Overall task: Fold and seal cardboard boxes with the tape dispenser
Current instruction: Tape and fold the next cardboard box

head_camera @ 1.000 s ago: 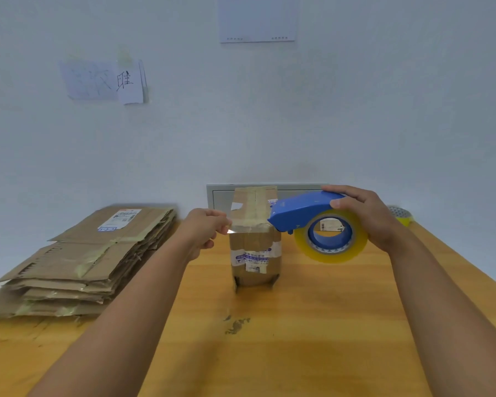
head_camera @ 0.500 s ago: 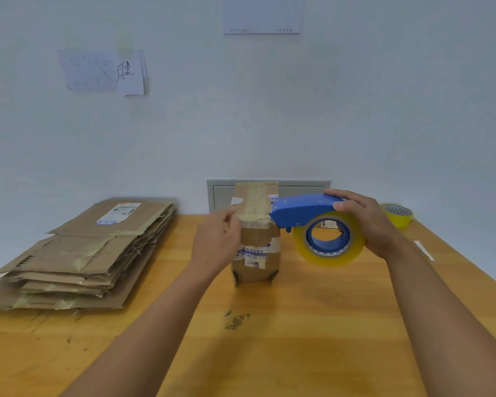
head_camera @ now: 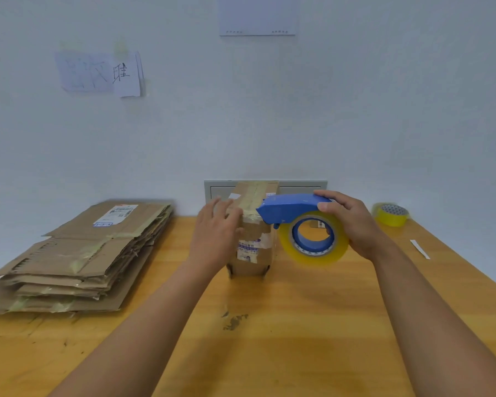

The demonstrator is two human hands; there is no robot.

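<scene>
A small brown cardboard box [head_camera: 255,253] stands upright in the middle of the wooden table [head_camera: 269,339], with yellowish tape across its top and old labels on its front. My left hand [head_camera: 216,233] lies flat against the box's left top corner, fingers straight. My right hand [head_camera: 352,222] grips a blue tape dispenser [head_camera: 292,206] with a roll of clear yellowish tape [head_camera: 312,239]. The dispenser's nose touches the box's top right edge.
A stack of flattened cardboard boxes [head_camera: 83,253] fills the table's left side. A spare yellow tape roll [head_camera: 391,214] sits at the back right, with a white strip [head_camera: 420,249] near it. A grey panel [head_camera: 301,186] is set in the wall behind the box.
My left hand opened from a pinch at the box's top edge and now lies flat on its left corner. The dispenser stayed at the box's top right.
</scene>
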